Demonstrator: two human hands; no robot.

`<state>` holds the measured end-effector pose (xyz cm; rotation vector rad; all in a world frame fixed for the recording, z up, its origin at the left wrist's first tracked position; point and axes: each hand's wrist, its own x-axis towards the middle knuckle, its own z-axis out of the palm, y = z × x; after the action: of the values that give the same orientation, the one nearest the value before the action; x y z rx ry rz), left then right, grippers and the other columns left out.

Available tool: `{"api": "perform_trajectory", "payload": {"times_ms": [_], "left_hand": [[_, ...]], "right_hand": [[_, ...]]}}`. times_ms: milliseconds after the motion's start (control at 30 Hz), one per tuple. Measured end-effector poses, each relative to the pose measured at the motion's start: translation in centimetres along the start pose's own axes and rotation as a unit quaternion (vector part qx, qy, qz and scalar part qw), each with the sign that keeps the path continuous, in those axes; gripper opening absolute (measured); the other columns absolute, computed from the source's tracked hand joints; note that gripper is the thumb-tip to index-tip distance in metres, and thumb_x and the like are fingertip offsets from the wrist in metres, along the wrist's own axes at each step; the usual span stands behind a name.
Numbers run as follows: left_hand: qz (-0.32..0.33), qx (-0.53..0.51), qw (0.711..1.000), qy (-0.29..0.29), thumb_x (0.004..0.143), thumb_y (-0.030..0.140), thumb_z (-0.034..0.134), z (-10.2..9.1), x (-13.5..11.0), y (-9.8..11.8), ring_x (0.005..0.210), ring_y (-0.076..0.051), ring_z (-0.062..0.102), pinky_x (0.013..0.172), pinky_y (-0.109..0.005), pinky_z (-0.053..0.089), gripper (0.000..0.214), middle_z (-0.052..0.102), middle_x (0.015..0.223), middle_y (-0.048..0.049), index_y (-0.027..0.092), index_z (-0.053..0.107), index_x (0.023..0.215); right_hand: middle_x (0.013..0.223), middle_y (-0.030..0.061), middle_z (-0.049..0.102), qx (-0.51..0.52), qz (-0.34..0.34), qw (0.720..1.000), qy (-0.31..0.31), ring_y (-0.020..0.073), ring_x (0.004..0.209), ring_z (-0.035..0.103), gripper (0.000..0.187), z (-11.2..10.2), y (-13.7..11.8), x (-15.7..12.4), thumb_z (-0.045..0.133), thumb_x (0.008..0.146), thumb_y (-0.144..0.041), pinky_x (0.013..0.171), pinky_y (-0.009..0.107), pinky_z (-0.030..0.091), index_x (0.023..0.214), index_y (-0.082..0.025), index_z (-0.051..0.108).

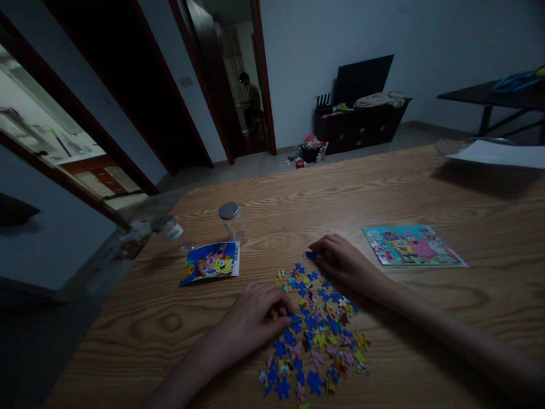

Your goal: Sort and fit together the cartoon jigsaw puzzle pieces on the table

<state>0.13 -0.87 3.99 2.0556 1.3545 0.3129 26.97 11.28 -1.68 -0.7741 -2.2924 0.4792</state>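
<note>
A loose pile of jigsaw pieces [315,338], mostly blue with yellow and pink ones, lies spread on the wooden table [140,335]. My left hand [258,312] rests at the pile's left side, its fingers curled and thumb and forefinger closed at a blue puzzle piece [295,320]. Beyond the pile's far edge, my right hand [340,262] pinches a dark blue puzzle piece [311,255] close to the tabletop. Its fingertips partly cover that piece.
A blue cartoon picture card [212,263] lies left of the pile, and a turquoise one [413,245] lies to the right. Two clear jars with grey lids, one upright [234,221] and another [170,232], stand behind the left card. White paper [502,153] sits far right. A person [251,99] sits beyond the doorway.
</note>
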Motion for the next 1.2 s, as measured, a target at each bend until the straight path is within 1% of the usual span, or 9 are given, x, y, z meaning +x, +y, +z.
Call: {"api": "perform_trajectory", "payload": {"times_ms": [133, 233, 333, 433, 800, 1000, 1067, 1133, 1200], "left_hand": [[0.002, 0.000, 1.000, 0.004, 0.093, 0.019, 0.078, 0.1, 0.0, -0.2, 0.089, -0.021, 0.065, 0.089, -0.037, 0.043, 0.010, 0.074, 0.093, 0.0003, 0.024, 0.074, 0.101], [0.001, -0.003, 1.000, 0.005, 0.093, 0.018, 0.078, 0.2, 0.0, -0.2, 0.089, -0.021, 0.065, 0.089, -0.037, 0.043, 0.012, 0.074, 0.093, 0.0008, 0.024, 0.074, 0.101], [0.002, -0.006, 1.000, 0.005, 0.092, 0.017, 0.078, 0.3, 0.1, -0.1, 0.088, -0.020, 0.065, 0.089, -0.037, 0.043, 0.012, 0.074, 0.093, 0.0009, 0.024, 0.074, 0.101], [0.005, -0.004, 1.000, 0.009, 0.092, 0.017, 0.079, 0.4, 0.0, -0.2, 0.087, -0.020, 0.066, 0.089, -0.038, 0.043, 0.012, 0.074, 0.092, 0.0012, 0.023, 0.073, 0.101], [0.003, -0.007, 1.000, 0.002, 0.096, 0.019, 0.075, 0.2, -0.1, -0.2, 0.090, -0.021, 0.065, 0.091, -0.038, 0.043, 0.009, 0.074, 0.094, 0.0010, 0.025, 0.074, 0.103], [0.009, -0.016, 1.000, 0.007, 0.103, 0.023, 0.066, 0.2, -0.4, -0.5, 0.095, -0.021, 0.064, 0.089, -0.035, 0.044, 0.008, 0.073, 0.100, -0.0001, 0.025, 0.072, 0.108], [0.013, -0.015, 1.000, 0.002, 0.100, 0.031, 0.072, 0.2, -0.5, -0.6, 0.096, -0.022, 0.064, 0.090, -0.036, 0.044, 0.010, 0.072, 0.102, -0.0002, 0.026, 0.071, 0.109], [0.019, -0.006, 1.000, -0.006, 0.092, 0.040, 0.082, 0.3, -0.5, -0.7, 0.099, -0.023, 0.064, 0.091, -0.037, 0.044, 0.024, 0.071, 0.106, -0.0006, 0.027, 0.071, 0.110], [0.017, 0.006, 1.000, -0.003, 0.089, 0.042, 0.085, 0.4, -0.6, -0.7, 0.101, -0.024, 0.063, 0.092, -0.038, 0.044, 0.029, 0.070, 0.108, -0.0007, 0.027, 0.070, 0.109]], "right_hand": [[0.110, 0.0107, 0.068, -0.016, -0.002, 1.000, 0.000, 0.0281, 0.104, 0.064, 0.018, 0.0, -0.3, -0.1, 0.061, 0.102, -0.020, 0.089, 0.046, 0.056, 0.119, -0.024, 0.062], [0.108, 0.0114, 0.067, -0.038, -0.003, 0.999, 0.000, 0.0295, 0.101, 0.062, 0.013, -0.1, -0.8, 0.0, 0.067, 0.100, -0.026, 0.087, 0.047, 0.054, 0.113, -0.023, 0.065], [0.104, 0.0114, 0.067, -0.056, -0.006, 0.998, -0.003, 0.0292, 0.097, 0.061, 0.006, 0.0, -1.1, 0.1, 0.067, 0.100, -0.025, 0.084, 0.047, 0.053, 0.105, -0.021, 0.067], [0.102, 0.0113, 0.067, -0.064, -0.005, 0.998, -0.001, 0.0290, 0.097, 0.061, 0.004, 0.0, -1.1, 0.2, 0.066, 0.100, -0.023, 0.085, 0.046, 0.052, 0.103, -0.021, 0.068], [0.102, 0.0120, 0.067, -0.042, -0.003, 0.999, 0.008, 0.0277, 0.096, 0.061, 0.012, -0.1, -0.8, 0.1, 0.056, 0.104, -0.018, 0.084, 0.045, 0.054, 0.104, -0.021, 0.067], [0.105, 0.0112, 0.067, -0.024, 0.003, 1.000, 0.005, 0.0273, 0.099, 0.061, 0.016, -0.3, -0.7, 0.0, 0.052, 0.105, -0.016, 0.087, 0.044, 0.054, 0.108, -0.022, 0.066], [0.106, 0.0113, 0.067, -0.018, 0.008, 1.000, 0.008, 0.0272, 0.100, 0.061, 0.018, -0.3, -0.7, 0.0, 0.049, 0.106, -0.016, 0.088, 0.045, 0.053, 0.111, -0.022, 0.065], [0.108, 0.0117, 0.067, -0.012, 0.013, 1.000, 0.009, 0.0274, 0.102, 0.061, 0.019, -0.3, -0.6, -0.1, 0.046, 0.106, -0.016, 0.089, 0.045, 0.053, 0.113, -0.022, 0.063], [0.109, 0.0120, 0.066, -0.007, 0.019, 1.000, 0.010, 0.0275, 0.103, 0.061, 0.021, -0.3, -0.6, -0.2, 0.044, 0.106, -0.014, 0.090, 0.045, 0.053, 0.114, -0.022, 0.062]]}}
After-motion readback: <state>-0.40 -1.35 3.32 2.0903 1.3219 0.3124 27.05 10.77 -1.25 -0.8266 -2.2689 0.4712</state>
